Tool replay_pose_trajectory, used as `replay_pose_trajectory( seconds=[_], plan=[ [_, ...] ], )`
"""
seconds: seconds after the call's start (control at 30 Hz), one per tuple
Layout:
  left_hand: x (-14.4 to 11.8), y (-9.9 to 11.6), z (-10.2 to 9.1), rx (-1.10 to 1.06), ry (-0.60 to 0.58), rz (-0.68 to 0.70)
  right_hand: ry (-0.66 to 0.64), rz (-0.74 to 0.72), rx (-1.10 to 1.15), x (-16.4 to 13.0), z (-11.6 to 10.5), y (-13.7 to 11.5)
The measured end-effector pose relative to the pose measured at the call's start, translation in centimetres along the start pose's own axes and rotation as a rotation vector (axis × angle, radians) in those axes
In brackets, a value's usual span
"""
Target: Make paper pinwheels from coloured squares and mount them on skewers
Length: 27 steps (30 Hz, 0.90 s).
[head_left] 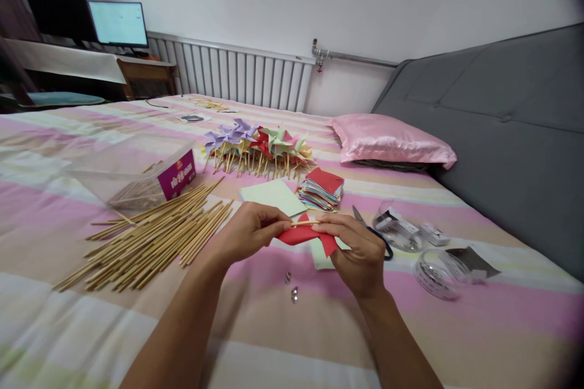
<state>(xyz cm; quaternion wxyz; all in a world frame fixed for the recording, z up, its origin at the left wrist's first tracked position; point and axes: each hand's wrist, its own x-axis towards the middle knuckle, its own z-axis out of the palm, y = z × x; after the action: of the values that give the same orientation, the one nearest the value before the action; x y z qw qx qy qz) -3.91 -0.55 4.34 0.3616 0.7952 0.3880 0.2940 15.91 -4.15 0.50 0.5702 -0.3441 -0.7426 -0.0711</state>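
Observation:
My left hand (249, 232) and my right hand (360, 252) together hold a red paper pinwheel (303, 235) with a thin wooden stick (305, 223) laid across it, just above the striped bed cover. The fingers of both hands pinch the folded red paper from either side. Two small metal pins (292, 287) lie on the cover right below my hands. A pile of wooden sticks (152, 237) lies to the left of my left hand. A stack of coloured paper squares (320, 189) and a pale green sheet (272, 196) lie just beyond my hands.
Finished pinwheels (258, 146) are heaped farther back. A clear plastic box (137, 170) stands at the left. Scissors (371, 231), clear round containers (440, 273) and small packets (433, 234) lie to the right. A pink pillow (392, 140) and a grey headboard (511, 134) border the right side.

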Motion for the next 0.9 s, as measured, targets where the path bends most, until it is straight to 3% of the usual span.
replay_pose_trajectory(
  seconds=[0.27,0.47,0.73,0.9],
  plan=[
    [-0.2,-0.2,-0.2,0.031,0.022,0.07,-0.005,0.0,-0.027,-0.2,0.1,0.1],
    [-0.2,0.3,-0.1,0.073,0.003,0.089,0.074,0.033,-0.118,-0.4,0.2,0.3],
    [0.2,0.0,0.5,0.015,-0.024,0.045,0.059,0.161,-0.145,-0.2,0.2,0.2],
    [0.4,-0.9,0.2,-0.008,-0.074,-0.007,0.089,0.384,-0.116,-0.1,-0.1,0.9]
  ],
)
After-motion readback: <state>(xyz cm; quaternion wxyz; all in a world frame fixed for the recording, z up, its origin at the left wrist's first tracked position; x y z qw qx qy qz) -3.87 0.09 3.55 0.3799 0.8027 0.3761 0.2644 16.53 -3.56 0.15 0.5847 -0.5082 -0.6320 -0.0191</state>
